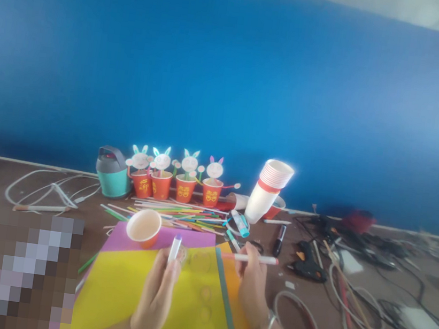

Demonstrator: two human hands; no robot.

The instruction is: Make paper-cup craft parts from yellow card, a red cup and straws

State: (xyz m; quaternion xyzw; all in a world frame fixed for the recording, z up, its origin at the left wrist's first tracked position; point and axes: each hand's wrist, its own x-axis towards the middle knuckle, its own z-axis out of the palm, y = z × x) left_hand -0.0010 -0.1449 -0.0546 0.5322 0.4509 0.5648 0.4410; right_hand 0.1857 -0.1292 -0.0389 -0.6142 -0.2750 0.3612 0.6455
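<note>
My left hand [156, 291] is closed around a white marker [174, 250] with a purple end, held upright over a yellow sheet [117, 291]. Something small and round shows just behind its fingertips, too blurred to name. My right hand [250, 282], with a bangle at the wrist, pinches another white marker [269, 260] with a red end. That marker lies level above an orange sheet [246, 314]. A teal-ended marker [232, 240] is close by the right fingertips; contact with them cannot be made out. Faint outlines mark the yellow sheet between the hands.
A paper cup [143, 228] stands on a purple sheet [185, 240]. Behind are red cups with rabbit figures [186, 187], coloured sticks [180, 213], a teal-grey container [113, 175] and a leaning cup stack [266, 192]. A glue gun [307, 262], tape roll [297, 323] and cables lie right.
</note>
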